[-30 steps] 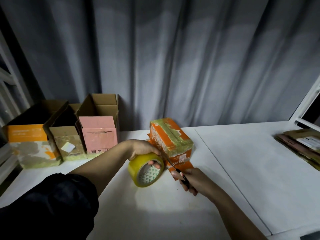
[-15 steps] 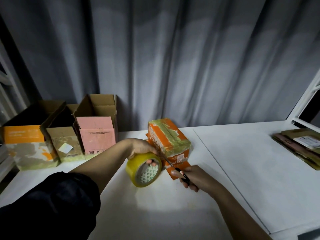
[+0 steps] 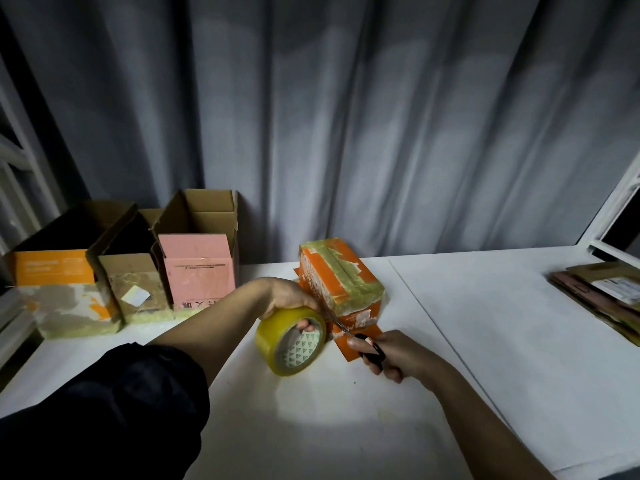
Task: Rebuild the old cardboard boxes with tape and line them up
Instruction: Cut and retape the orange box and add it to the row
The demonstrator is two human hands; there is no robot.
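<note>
We've got the orange box [image 3: 341, 284] mid-table, taped over w/ yellowish tape. Our left hand [image 3: 292, 299] grips the tape roll [image 3: 291, 336] beside it; right hand [image 3: 393, 353] holds scissors [image 3: 360, 341], blades at the box's near corner. Three open boxes [image 3: 138, 268] lined up left, by the curtain [image 3: 346, 116].

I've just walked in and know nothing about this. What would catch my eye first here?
Probably the yellow tape roll at the centre, gripped by the left hand, with the right hand working black-handled scissors right beside it. Just behind them stands a small orange box patched with tape. At the far left, three open-topped boxes stand in a row against the grey curtain.
</note>
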